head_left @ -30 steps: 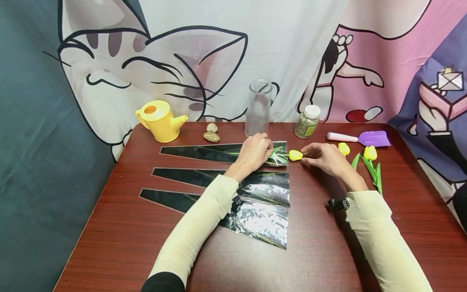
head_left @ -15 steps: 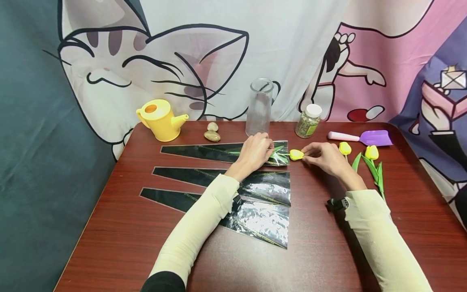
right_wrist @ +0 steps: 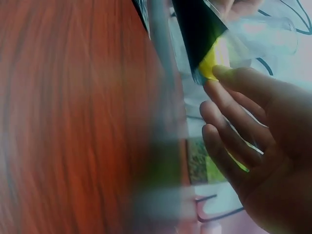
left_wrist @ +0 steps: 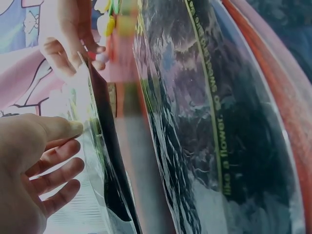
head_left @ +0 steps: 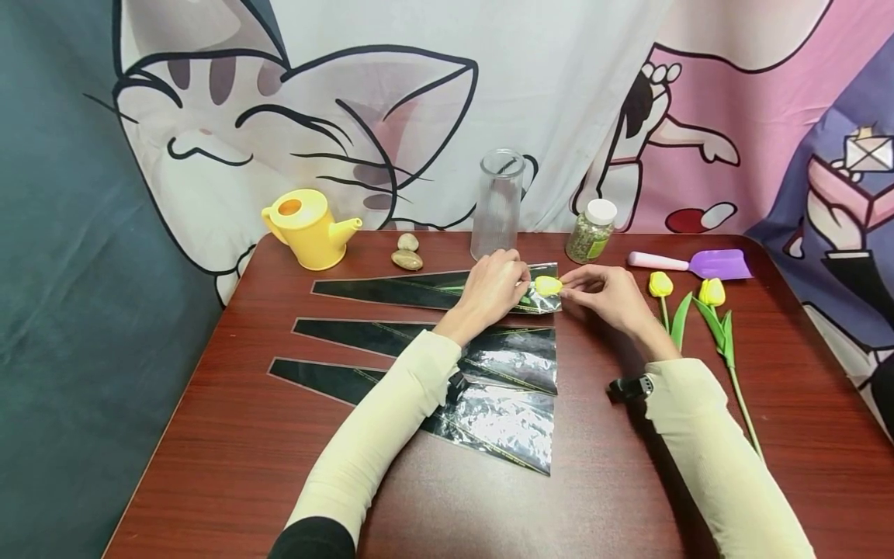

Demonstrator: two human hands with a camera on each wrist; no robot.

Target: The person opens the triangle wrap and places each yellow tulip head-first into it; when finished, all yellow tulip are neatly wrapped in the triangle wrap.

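Observation:
A yellow tulip (head_left: 548, 286) lies mostly inside the farthest flower sleeve (head_left: 380, 291), which is dark with a clear front. Its bloom sits at the sleeve's wide mouth. My right hand (head_left: 611, 299) pinches the bloom's tip between thumb and forefinger; in the right wrist view the yellow bloom (right_wrist: 208, 66) shows against the dark film. With thumb and forefinger, my left hand (head_left: 489, 291) pinches the sleeve near its mouth, its other fingers loosely bent in the left wrist view. The stem is hidden partly under this hand. Two more sleeves (head_left: 342, 330) lie nearer.
Along the back stand a yellow watering can (head_left: 307, 233), two stones (head_left: 407, 260), a clear vase (head_left: 497, 206) and a white-capped jar (head_left: 591, 233). A purple shovel (head_left: 719, 265) lies at right, above two yellow tulips (head_left: 712, 293).
My right hand has moved left, sliding the tulip's bloom from outside the sleeve into its mouth. The left hand stays at the sleeve, which has shifted slightly right and up.

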